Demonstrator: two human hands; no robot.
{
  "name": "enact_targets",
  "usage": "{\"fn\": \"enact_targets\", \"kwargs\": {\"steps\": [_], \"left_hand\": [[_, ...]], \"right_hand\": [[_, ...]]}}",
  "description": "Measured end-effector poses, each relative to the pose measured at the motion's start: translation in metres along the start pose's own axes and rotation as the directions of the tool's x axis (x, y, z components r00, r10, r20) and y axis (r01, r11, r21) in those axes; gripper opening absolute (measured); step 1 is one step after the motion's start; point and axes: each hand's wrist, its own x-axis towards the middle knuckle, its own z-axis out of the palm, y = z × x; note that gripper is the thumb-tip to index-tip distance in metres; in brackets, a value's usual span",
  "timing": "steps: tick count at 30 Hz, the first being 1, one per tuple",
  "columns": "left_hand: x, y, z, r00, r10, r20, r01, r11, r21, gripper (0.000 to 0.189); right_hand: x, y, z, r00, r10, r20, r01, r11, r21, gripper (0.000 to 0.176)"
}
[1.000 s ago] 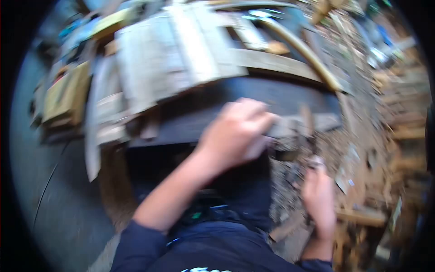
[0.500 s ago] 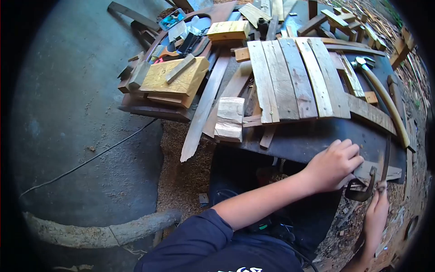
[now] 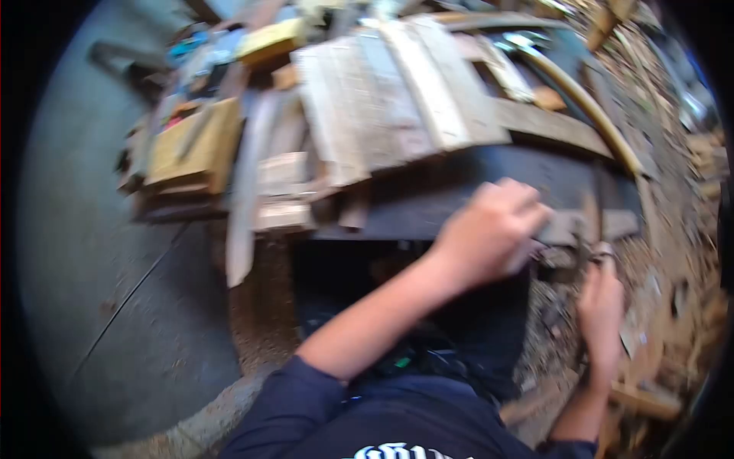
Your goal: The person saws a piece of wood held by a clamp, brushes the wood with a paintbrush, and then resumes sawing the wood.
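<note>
My left hand (image 3: 493,229) is closed, its fingers curled at the left end of a short flat piece of wood (image 3: 623,222) along the table's near edge. What the fingers grip there is hidden. Lower right, my right hand (image 3: 601,298) wraps the lower end of a long, thin, dark-bladed tool (image 3: 600,200), which points up across that piece of wood. Beside the tool, a dark curved metal part (image 3: 582,249) is too blurred to name. Wooden slats (image 3: 386,96) lie side by side beyond my left hand.
A hammer (image 3: 589,96) with a long curved handle lies on the right of the dark table (image 3: 428,200). Wood blocks (image 3: 195,149) and a loose board (image 3: 248,199) are on the left. A black cable (image 3: 138,287) crosses the floor. Wood scraps (image 3: 657,367) cover the ground at right.
The whole view has shifted and blurred, so the table and both hands appear farther left. Both hands keep about the same places beside the piece of wood.
</note>
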Motion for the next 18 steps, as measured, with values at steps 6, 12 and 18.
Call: {"fn": "enact_targets", "kwargs": {"steps": [6,12,18], "left_hand": [[0.005,0.011,-0.004,1.000,-0.031,0.000,0.031,1.000,0.004,0.042],[0.004,0.011,-0.003,1.000,-0.022,-0.005,0.022,1.000,0.014,0.043],[0.006,0.013,-0.004,0.999,-0.026,-0.018,0.027,0.999,0.032,0.042]], "right_hand": [[-0.023,-0.015,-0.021,0.992,0.086,0.095,-0.084,0.996,-0.018,0.023],[-0.012,-0.007,-0.007,0.986,0.127,0.104,-0.136,0.988,0.077,0.023],[-0.002,-0.008,-0.017,0.991,0.075,0.107,-0.070,0.997,-0.045,0.023]]}}
